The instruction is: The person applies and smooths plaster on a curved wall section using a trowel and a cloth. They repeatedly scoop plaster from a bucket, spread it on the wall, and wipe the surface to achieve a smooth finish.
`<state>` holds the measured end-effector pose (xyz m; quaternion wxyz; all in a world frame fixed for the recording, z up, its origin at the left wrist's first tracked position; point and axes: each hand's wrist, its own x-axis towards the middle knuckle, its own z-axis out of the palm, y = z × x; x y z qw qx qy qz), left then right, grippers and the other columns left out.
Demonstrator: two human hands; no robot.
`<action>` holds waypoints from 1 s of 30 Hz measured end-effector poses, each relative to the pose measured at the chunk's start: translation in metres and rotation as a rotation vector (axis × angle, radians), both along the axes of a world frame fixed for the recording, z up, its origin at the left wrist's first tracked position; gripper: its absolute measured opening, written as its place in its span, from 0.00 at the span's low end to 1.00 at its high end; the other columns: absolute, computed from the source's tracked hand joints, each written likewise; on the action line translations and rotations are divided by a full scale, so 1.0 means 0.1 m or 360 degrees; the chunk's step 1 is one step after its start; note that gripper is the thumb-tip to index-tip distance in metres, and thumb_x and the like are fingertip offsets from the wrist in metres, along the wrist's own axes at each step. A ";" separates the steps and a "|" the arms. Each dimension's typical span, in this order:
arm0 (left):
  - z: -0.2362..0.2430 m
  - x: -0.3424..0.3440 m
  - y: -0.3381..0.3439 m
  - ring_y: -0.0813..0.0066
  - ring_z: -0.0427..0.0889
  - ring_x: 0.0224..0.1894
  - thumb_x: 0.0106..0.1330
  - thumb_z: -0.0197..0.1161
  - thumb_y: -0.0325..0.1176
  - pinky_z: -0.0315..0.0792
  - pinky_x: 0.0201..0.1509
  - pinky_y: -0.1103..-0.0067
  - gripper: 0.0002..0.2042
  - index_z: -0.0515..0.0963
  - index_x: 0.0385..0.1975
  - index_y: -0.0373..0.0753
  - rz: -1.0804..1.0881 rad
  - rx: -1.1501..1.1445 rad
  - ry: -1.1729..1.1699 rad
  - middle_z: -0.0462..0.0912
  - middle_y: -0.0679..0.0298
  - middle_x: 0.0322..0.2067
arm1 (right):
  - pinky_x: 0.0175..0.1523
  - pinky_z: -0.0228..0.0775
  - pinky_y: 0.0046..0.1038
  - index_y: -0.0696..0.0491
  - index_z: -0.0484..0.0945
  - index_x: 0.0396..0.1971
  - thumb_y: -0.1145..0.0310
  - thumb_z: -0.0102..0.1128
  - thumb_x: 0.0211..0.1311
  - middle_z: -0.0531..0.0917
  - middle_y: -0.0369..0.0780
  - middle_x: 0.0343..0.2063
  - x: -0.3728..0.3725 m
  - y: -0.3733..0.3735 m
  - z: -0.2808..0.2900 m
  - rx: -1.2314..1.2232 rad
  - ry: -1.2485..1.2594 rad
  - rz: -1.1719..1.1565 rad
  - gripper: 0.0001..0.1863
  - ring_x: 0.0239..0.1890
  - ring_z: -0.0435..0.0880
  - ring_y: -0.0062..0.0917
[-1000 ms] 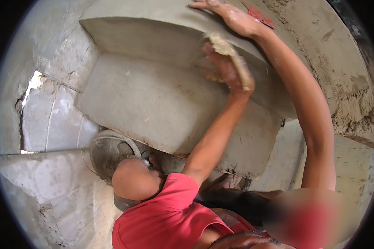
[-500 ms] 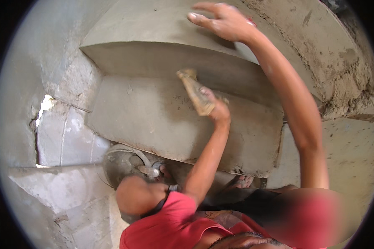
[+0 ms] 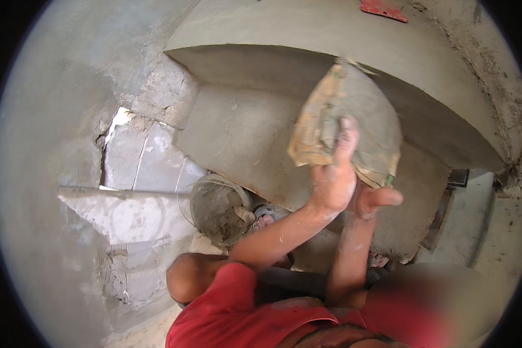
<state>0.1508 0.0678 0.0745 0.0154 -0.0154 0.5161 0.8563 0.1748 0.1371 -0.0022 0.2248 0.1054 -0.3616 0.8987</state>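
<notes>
My left hand (image 3: 333, 180) is closed on a folded sack piece (image 3: 377, 116), stiff, tan-brown and smeared with grey mortar. Its thumb lies across the near face; the other fingers are behind the sheet. Against the sheet's lower edge is my right hand (image 3: 376, 200), its thumb sticking out to the right. The right fingers are hidden, so whether they grip the sheet cannot be seen. The sheet is raised over a smooth grey cement step (image 3: 243, 133). On the far ledge lies a flat red piece (image 3: 384, 10), cut off by the upper edge.
A bucket (image 3: 217, 209) with grey mortar stands left of my arms, a pale lump or handle at its rim. Left of it are white-smeared blocks (image 3: 119, 214) and a bright gap (image 3: 119, 119) in the wall. The curved far riser (image 3: 261, 66) borders the step.
My right hand has come back from the far ledge to the sheet. The left hand has lifted and turned the sheet, now broad side to view. My view has shifted, showing the bucket more fully.
</notes>
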 end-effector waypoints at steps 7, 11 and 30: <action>0.40 -0.13 -0.29 0.69 0.86 0.57 0.80 0.63 0.43 0.80 0.65 0.70 0.22 0.81 0.64 0.34 -0.1279 -0.1003 0.0041 0.89 0.56 0.53 | 0.80 0.59 0.45 0.64 0.69 0.71 0.55 0.45 0.84 0.73 0.49 0.71 0.12 -0.06 0.24 -0.0677 0.0013 -0.0402 0.30 0.73 0.72 0.37; 0.82 -0.50 -0.87 0.64 0.91 0.45 0.76 0.67 0.43 0.82 0.54 0.70 0.19 0.86 0.56 0.34 -0.1444 -0.1608 0.0547 0.92 0.50 0.46 | 0.80 0.60 0.43 0.67 0.72 0.69 0.61 0.47 0.84 0.75 0.51 0.69 0.06 -0.05 -0.01 0.0035 -0.0327 -0.1263 0.27 0.72 0.74 0.39; 0.96 -2.98 -0.33 0.52 0.42 0.87 0.86 0.37 0.56 0.34 0.88 0.59 0.33 0.57 0.84 0.46 -0.1631 -0.2114 0.2294 0.48 0.53 0.85 | 0.86 0.28 0.53 0.63 0.44 0.83 0.60 0.53 0.79 0.43 0.58 0.84 -2.19 -1.04 -0.27 0.1497 -0.0596 -0.2461 0.43 0.86 0.38 0.54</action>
